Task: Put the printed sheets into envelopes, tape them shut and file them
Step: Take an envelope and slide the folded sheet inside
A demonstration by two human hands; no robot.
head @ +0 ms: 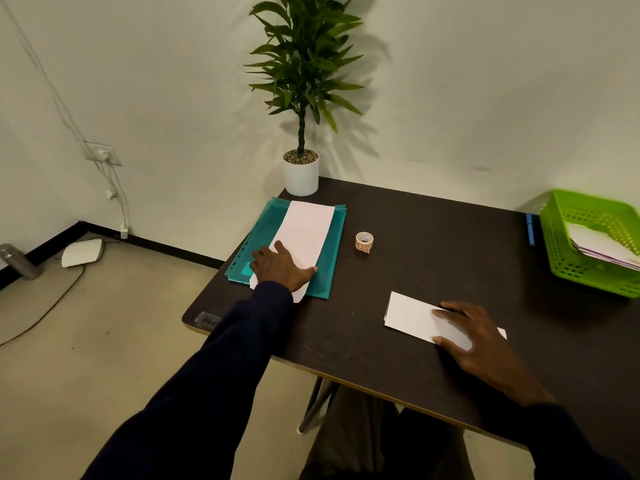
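Note:
A long white envelope lies on a teal plastic file folder at the table's left side. My left hand rests flat on the envelope's near end, fingers spread. A folded white printed sheet lies on the dark table nearer me. My right hand presses on its right part with straight fingers. A small roll of patterned tape stands between folder and sheet.
A green plastic basket holding several envelopes sits at the right edge, a blue pen beside it. A potted plant stands at the table's far corner. The dark table has its left edge near my left arm.

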